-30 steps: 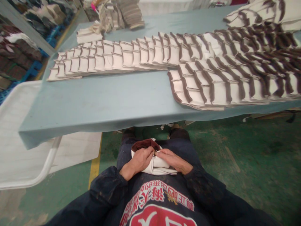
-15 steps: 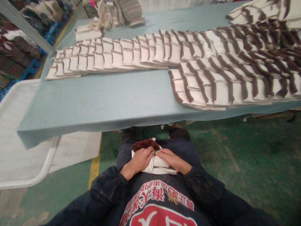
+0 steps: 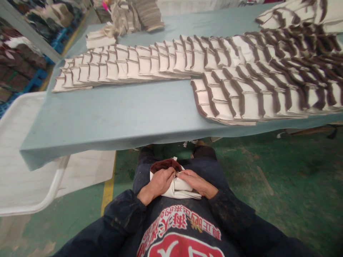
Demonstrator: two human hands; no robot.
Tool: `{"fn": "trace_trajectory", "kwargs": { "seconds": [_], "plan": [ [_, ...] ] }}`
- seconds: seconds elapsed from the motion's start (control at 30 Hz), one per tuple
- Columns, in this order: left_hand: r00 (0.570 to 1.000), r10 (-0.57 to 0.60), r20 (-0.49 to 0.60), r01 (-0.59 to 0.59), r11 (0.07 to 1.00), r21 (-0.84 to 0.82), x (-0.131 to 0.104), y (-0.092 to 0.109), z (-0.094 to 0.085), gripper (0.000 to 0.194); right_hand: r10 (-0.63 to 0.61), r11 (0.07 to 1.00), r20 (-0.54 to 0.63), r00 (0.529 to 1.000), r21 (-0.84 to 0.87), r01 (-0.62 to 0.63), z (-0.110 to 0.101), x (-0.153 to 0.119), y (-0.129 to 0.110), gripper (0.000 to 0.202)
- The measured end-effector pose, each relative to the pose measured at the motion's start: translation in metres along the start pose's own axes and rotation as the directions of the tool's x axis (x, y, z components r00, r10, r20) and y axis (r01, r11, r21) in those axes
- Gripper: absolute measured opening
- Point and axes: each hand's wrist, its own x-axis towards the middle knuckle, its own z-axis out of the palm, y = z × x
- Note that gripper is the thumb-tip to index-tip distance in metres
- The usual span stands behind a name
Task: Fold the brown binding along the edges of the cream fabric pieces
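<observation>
A cream-and-brown fabric piece [image 3: 180, 190] rests in my lap against the dark printed apron. Its brown side faces up at the far end, where a small white tag sticks out. My left hand [image 3: 157, 182] has its fingers bent and pinched on the fabric near its middle. From the other side, my right hand [image 3: 198, 183] pinches the same spot, so the fingertips of both hands nearly meet. What lies right between the fingertips is too small to make out. Cream folds hang out below and between the hands.
Ahead stands a table with a blue-grey cover [image 3: 112, 114]. Long overlapping rows of folded cream fabric pieces with brown edges [image 3: 249, 103] lie on it. Beige bundles [image 3: 148, 16] sit at the back. A white plastic cart [image 3: 21, 150] stands at the left, beside a yellow floor line.
Both hands keep the same pinch on the fabric piece, with hardly any movement. The view has shifted very slightly.
</observation>
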Motion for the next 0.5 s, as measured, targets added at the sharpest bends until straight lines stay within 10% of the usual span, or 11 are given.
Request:
{"fn": "trace_trajectory", "kwargs": {
  "seconds": [0.5],
  "plan": [
    [1.0,-0.011,0.001,0.011,1.0,0.003,-0.0001,0.0006,0.0016,0.026,-0.012,1.0,0.0,1.0,0.007,0.012,-0.0008,0.0043,0.0061,0.028]
  ]
}}
